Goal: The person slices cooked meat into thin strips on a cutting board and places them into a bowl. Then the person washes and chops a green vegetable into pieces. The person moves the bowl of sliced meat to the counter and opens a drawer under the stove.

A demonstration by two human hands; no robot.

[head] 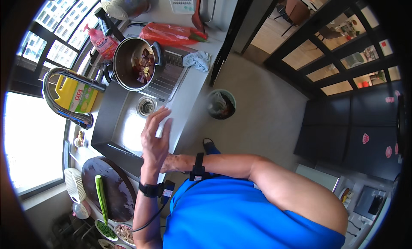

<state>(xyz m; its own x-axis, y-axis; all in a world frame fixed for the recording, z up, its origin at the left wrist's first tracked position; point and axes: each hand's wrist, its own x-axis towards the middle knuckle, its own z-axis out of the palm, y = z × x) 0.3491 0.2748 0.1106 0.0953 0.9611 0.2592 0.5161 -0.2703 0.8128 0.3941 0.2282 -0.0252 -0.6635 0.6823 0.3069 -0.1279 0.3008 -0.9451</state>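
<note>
My left hand (155, 136) is raised over the front of the steel sink (128, 123), its thumb apart from the fingers and nothing in it. Behind the left wrist is my right hand (169, 163), mostly hidden, near the counter edge; its fingers cannot be seen. A deep two-handled pot (117, 73) stands over the far part of the sink with dark meat chunks (147, 63) and pale yellow slices inside. Left of my left forearm, a long peeled green vegetable (100, 194) lies across a round dark cutting board (120, 187).
A chrome faucet (48, 76) arches beside a yellow jug (72, 94). A pink pump bottle (102, 42), a red plastic bag (161, 33) and a blue cloth (197, 60) surround the pot. Dishes of chopped greens (105, 230) and shredded food (124, 233) sit below the board. A lined bin (222, 104) stands on the floor.
</note>
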